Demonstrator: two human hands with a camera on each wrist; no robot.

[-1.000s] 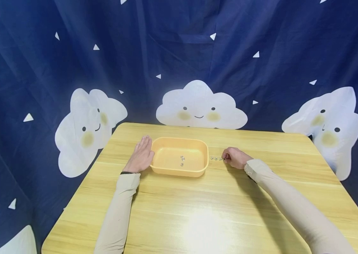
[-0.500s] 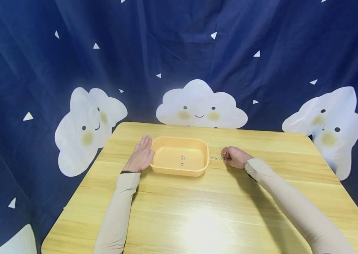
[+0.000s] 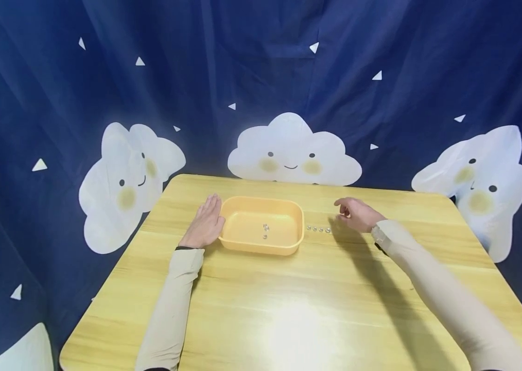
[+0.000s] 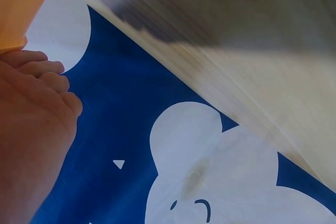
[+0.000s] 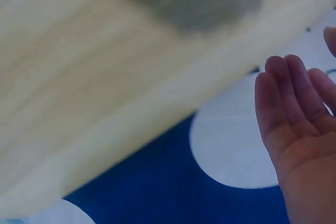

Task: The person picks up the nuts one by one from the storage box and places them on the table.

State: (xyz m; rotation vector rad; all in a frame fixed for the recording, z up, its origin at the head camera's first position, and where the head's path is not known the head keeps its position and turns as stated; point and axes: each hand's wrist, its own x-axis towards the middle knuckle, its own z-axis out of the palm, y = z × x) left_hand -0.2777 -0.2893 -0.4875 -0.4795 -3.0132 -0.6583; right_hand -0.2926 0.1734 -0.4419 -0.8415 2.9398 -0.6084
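A yellow-orange rectangular plastic basin [image 3: 261,248] stands on the table. Several small clear shiny beads [image 3: 265,227] lie inside on its bottom. Against the basin's left wall rests my left hand [image 3: 204,222], its fingers straight; the left wrist view shows the hand [image 4: 37,114] touching the orange wall. Several more glassy beads [image 3: 320,230] form a short row on the wood, just right of the basin. My right hand [image 3: 355,214] hovers right of and above the row's end. In the right wrist view the right hand [image 5: 302,124] has loosely bent fingers with nothing in them.
The wooden table [image 3: 242,309] has rounded corners and a bright glare at its near middle. Behind it hangs a dark blue curtain [image 3: 261,62] with white smiling clouds and small triangles. The right arm casts a shadow on the tabletop.
My right hand has let go of a bead at the row's right end and lifted up and to the right, its fingers spreading. The left hand and basin stay in place.
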